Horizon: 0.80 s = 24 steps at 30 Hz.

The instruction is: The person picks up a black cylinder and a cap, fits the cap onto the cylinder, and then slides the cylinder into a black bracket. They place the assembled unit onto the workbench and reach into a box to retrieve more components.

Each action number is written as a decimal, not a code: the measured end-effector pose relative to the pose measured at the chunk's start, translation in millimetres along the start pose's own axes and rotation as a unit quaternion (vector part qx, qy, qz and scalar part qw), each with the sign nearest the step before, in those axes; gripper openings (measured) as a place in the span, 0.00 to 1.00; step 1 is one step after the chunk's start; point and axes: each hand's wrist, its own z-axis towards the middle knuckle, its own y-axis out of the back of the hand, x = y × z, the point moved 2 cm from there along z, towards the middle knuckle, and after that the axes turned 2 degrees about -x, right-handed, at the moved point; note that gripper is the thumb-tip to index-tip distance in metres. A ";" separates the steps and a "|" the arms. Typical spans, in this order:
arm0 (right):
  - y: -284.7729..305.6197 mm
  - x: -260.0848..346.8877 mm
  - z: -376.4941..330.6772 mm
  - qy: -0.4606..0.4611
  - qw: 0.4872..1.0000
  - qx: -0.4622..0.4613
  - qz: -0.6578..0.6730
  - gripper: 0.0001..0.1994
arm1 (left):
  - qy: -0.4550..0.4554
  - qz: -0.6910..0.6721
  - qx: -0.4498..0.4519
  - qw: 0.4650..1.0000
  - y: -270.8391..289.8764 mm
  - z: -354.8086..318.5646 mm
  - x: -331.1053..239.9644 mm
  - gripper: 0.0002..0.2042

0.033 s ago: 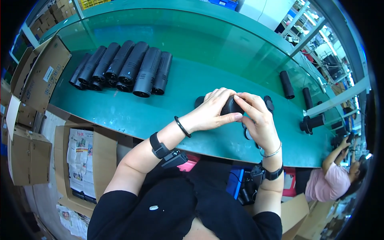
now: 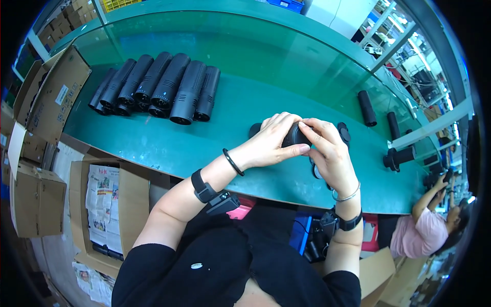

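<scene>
A black cylindrical part with a rounded, ringed end [image 2: 295, 137] is held between my two hands over the bench. My left hand [image 2: 273, 140] wraps around it, thumb along its near side. From the right, my right hand [image 2: 330, 148] grips its end with bent fingers and thumb. A black rounded piece [image 2: 254, 130] shows just left of my left hand; whether it belongs to the held part is hidden. Beyond my right hand lies a small black round part [image 2: 343, 133]. A ring-shaped piece [image 2: 316, 171] lies partly hidden under my right wrist.
Several black ridged tubes [image 2: 186, 94] are stacked at the left of the green bench [image 2: 240, 102]. More black tubes [image 2: 366, 108] and a flanged black part [image 2: 399, 159] are at the right. Open cardboard boxes [image 2: 135, 204] stand at the left. A co-worker [image 2: 422, 230] sits at the far right.
</scene>
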 end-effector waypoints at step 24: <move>-31.1 -45.2 0.7 -0.214 0.849 0.027 0.482 0.15 | 0.107 -0.293 0.003 0.950 -1.1 6.8 -12.5 0.37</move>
